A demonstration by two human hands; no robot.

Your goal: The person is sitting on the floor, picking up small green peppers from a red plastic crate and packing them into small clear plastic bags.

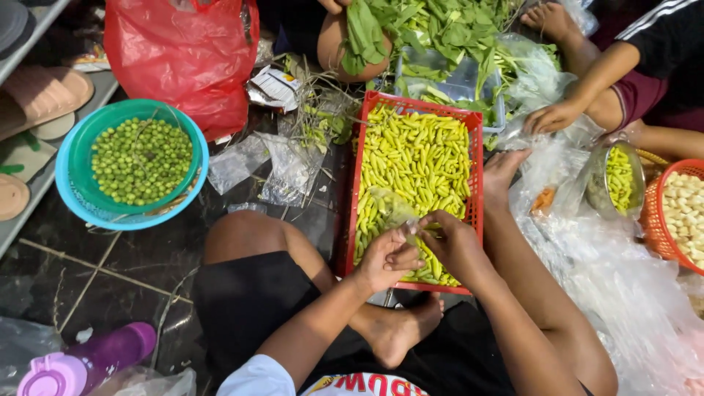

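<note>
While both hands sit over the near end of the red plastic crate (477,169), it's packed with small yellow-green chilies (418,158), way too many to count. Left hand (385,258) is loosely curled, fingers pinching the edge of a thin clear plastic bag (389,209) that holds a few chilies and lies on top of the pile. Right hand (456,246) is curled too, fingertips meeting the left at the bag's mouth, touching it; can't tell if it grips a chili.

Other containers: 1 green bowl nested in 1 blue basin (73,202), full of round green berries (139,160). 1 shiny metal bowl (639,176) with more chilies off to the right, and next to it 1 orange mesh basket (653,227) of pale garlic cloves (686,213). 1 clear tub under leafy greens (447,29) behind the crate. 1 glossy red plastic bag (183,51), crumpled, and 1 purple bottle (88,363) lying on the dark floor. Another person's hand (550,117) rests on crinkly clear plastic at the right.
</note>
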